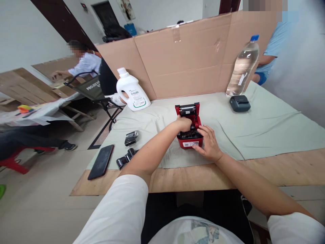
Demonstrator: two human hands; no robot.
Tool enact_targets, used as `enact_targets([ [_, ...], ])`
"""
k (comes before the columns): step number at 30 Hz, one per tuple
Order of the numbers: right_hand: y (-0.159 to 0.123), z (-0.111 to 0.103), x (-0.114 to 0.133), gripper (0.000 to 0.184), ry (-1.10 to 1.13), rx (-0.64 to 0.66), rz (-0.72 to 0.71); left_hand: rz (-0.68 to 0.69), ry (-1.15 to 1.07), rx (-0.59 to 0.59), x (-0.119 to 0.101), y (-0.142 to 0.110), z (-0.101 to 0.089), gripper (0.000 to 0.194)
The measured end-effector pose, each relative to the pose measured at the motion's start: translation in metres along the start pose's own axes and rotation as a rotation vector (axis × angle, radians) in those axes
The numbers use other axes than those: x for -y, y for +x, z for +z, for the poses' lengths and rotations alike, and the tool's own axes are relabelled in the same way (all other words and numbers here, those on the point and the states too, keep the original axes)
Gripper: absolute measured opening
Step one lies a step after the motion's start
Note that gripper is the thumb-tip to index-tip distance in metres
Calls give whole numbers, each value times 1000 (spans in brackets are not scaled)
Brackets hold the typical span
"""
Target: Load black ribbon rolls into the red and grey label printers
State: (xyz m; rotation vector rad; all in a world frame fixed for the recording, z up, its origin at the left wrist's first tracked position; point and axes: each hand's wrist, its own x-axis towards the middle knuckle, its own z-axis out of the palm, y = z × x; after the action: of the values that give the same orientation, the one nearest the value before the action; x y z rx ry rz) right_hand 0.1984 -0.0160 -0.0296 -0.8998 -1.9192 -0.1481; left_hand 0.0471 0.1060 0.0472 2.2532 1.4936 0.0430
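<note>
While the left hand (185,124) curls inside the open red device (191,143), can't tell what it's got, the right hand (209,143) is loosely spread against the side, device just to its left. Probably fiddling with innards; next move calls for steadying it.

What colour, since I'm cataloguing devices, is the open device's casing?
The casing is red, as the head view shows.

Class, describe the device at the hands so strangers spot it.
Find the cardboard, then the pale cloth before it. Mid-cloth, the left hand reaches into the device, the right hand at its side. Red body and raised lid distinguish it from the grey gadget.
</note>
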Motion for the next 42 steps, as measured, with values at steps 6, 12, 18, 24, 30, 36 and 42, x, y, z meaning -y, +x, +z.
enact_targets([
  [6, 1, 0, -2, 65, 25, -3, -8, 44, -68, -95, 3, -13, -2, 20],
  [12, -1, -2, -6, 68, 50, 4, -14, 180, -575, -158, 17, -49, -15, 28],
  [18, 1, 0, -1, 70, 64, 22, -13, -42, -781, -88, 84, -86, -49, 40],
  [24, 1, 4, 2, 71, 52, 29, -25, -344, -139, -31, 160, -103, -59, 42],
  [30, 0, 4, 0, 72, 46, 60, -18, -358, 97, -34, 196, -114, -43, 51],
  [36, 2, 2, 2, 71, 28, 67, -14, -472, 118, -225, 229, -130, -60, 54],
  [42, 2, 3, 3, 71, 25, 48, -31, -589, 137, -120, 253, -144, -54, 55],
])
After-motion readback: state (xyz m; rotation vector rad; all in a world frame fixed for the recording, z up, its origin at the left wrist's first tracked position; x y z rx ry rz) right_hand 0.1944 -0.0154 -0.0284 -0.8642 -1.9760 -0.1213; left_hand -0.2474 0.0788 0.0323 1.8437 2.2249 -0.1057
